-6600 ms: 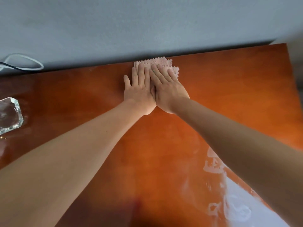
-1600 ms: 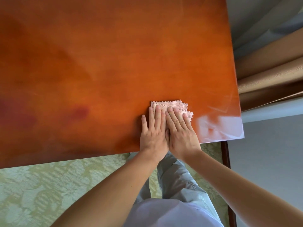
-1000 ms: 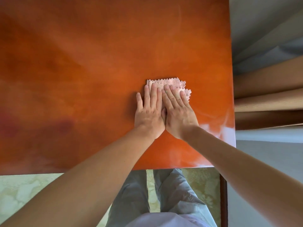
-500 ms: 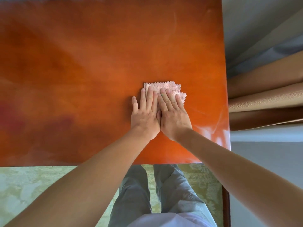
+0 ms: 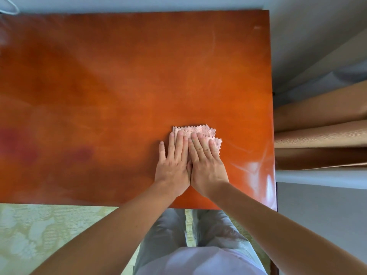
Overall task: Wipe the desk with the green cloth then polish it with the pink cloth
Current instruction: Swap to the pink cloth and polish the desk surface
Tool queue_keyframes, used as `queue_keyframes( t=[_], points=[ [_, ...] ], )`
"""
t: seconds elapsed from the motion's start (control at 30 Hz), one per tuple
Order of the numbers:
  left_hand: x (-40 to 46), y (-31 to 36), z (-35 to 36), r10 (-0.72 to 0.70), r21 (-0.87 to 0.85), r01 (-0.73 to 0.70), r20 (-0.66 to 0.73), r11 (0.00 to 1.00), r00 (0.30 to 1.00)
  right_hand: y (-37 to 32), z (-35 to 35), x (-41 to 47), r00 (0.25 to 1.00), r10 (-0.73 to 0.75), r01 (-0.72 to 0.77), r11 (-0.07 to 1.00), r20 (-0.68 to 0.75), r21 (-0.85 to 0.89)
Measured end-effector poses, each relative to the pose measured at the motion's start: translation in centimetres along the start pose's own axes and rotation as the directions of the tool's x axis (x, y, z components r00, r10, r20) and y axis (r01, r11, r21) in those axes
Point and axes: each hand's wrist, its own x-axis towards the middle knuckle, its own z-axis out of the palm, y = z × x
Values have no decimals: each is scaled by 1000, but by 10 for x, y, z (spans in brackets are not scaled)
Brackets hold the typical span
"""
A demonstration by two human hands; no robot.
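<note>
I'm pressing both palms flat, left hand [image 5: 172,167] and right hand [image 5: 206,165] side by side, fingers spread open rather than gripping, on the folded pink cloth [image 5: 198,132] near the desk's [image 5: 119,86] right near corner, for even polishing pressure.

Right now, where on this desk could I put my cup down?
Nearly anywhere: the desk lies bare left of the hands and beyond them to the far edge. Only the near right is taken, where the left hand and right hand press the pink cloth.

pale green floral floor covering [image 5: 49,231] at lower left; tan curtain folds [image 5: 321,133] at right; white cable loop [image 5: 10,6] at upper left.
</note>
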Motion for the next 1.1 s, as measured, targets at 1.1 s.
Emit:
queue_keyframes(
  t=[1.1],
  points=[
    [283, -64, -148, 71, 15, -70, -125, 997, 990, 108, -133, 269, 991, 109, -116, 988, -72, -99]
  ],
)
